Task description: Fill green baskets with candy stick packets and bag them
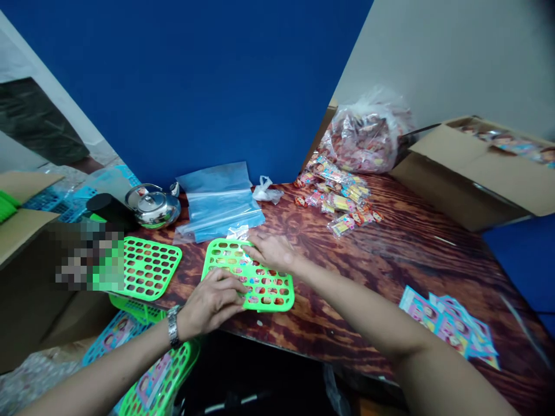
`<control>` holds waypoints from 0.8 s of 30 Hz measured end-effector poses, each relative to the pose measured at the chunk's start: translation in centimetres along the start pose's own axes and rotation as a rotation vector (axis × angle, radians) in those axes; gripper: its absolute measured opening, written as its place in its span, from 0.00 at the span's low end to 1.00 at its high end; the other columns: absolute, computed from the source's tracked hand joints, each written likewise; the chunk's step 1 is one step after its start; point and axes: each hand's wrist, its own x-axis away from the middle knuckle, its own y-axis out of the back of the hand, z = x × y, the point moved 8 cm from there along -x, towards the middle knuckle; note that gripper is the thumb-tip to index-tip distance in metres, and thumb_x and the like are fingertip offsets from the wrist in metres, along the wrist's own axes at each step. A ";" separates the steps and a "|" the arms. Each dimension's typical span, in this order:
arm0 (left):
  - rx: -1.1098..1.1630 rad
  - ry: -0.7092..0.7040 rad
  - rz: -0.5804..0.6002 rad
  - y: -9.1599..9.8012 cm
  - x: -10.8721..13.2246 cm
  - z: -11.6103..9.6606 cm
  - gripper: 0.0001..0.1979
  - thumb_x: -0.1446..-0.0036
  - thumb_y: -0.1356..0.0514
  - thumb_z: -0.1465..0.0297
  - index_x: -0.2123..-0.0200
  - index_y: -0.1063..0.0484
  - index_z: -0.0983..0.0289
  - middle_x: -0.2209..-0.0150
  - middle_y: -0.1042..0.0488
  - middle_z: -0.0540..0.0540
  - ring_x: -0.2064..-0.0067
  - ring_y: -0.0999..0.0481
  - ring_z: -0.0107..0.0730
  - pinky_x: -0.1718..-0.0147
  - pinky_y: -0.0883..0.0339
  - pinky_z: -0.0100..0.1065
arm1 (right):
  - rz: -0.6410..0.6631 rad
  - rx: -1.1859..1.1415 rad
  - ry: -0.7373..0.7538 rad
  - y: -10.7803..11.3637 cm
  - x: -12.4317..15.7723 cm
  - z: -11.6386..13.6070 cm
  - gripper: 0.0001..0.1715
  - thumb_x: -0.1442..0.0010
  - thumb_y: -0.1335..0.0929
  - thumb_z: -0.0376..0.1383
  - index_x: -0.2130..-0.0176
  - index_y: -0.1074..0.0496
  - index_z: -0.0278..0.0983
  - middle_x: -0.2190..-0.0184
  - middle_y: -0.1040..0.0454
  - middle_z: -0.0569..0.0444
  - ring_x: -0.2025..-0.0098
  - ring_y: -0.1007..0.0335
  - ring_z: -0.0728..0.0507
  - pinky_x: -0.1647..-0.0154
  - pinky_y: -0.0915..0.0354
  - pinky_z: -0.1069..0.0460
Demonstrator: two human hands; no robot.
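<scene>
A bright green plastic basket (264, 280) with rows of oval holes lies at the front edge of the wooden table, flat perforated side up. Colourful pieces show through its holes. My left hand (214, 300), a metal watch on its wrist, has its fingers curled over the basket's near left part. Across the far edge lies my right hand (273, 253), closed on the rim with its thumb over the holes. A bit of clear plastic (237, 232) sticks out beside its fingertips. The undersides of both hands are hidden.
Another green basket (150, 268) lies left, near a metal kettle (154, 207). Clear plastic bags (217, 202) lie behind. Small packets (342, 193), a stuffed bag (364, 136), an open carton (477, 167) and printed cards (451, 326) are right. More baskets (160, 381) sit below the table.
</scene>
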 end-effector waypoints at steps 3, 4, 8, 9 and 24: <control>0.068 -0.018 0.053 -0.8 -0.3 -1.0 0.08 0.38 0.46 0.66 0.66 0.28 0.61 0.62 0.24 0.52 0.59 0.31 0.30 0.57 0.39 0.34 | 0.016 0.001 -0.031 -0.5 1.9 -0.4 0.26 0.33 0.48 0.50 0.50 0.34 0.40 0.54 0.28 0.49 0.56 0.30 0.42 0.60 0.37 0.51; 0.062 -0.027 0.055 -1.2 -0.4 -1.5 0.08 0.38 0.47 0.67 0.65 0.28 0.61 0.62 0.24 0.51 0.60 0.31 0.29 0.58 0.39 0.33 | 0.015 0.001 -0.044 -0.6 2.7 -0.5 0.26 0.33 0.49 0.50 0.51 0.33 0.40 0.55 0.27 0.49 0.56 0.30 0.42 0.60 0.37 0.51; -0.129 -0.067 -0.008 -2.2 -0.2 -2.9 0.10 0.37 0.48 0.68 0.55 0.30 0.62 0.56 0.28 0.56 0.56 0.32 0.33 0.57 0.38 0.35 | -0.006 -0.008 -0.095 -1.0 5.1 -0.9 0.26 0.34 0.49 0.50 0.53 0.33 0.40 0.58 0.27 0.49 0.56 0.30 0.42 0.59 0.37 0.50; -0.204 -0.095 -0.019 -2.4 -0.1 -3.3 0.11 0.37 0.48 0.69 0.53 0.31 0.61 0.53 0.30 0.57 0.53 0.33 0.35 0.56 0.38 0.36 | -0.010 -0.016 -0.110 -1.0 5.5 -1.0 0.25 0.34 0.48 0.50 0.52 0.33 0.40 0.57 0.27 0.49 0.56 0.30 0.42 0.60 0.37 0.50; -0.464 -0.332 0.110 -4.6 -0.6 -4.1 0.26 0.43 0.44 0.53 0.43 0.40 0.51 0.46 0.32 0.54 0.39 0.43 0.51 0.41 0.60 0.59 | -0.088 -0.343 -0.161 -0.8 5.6 -2.7 0.16 0.34 0.42 0.43 0.60 0.30 0.40 0.61 0.29 0.53 0.60 0.33 0.47 0.61 0.41 0.53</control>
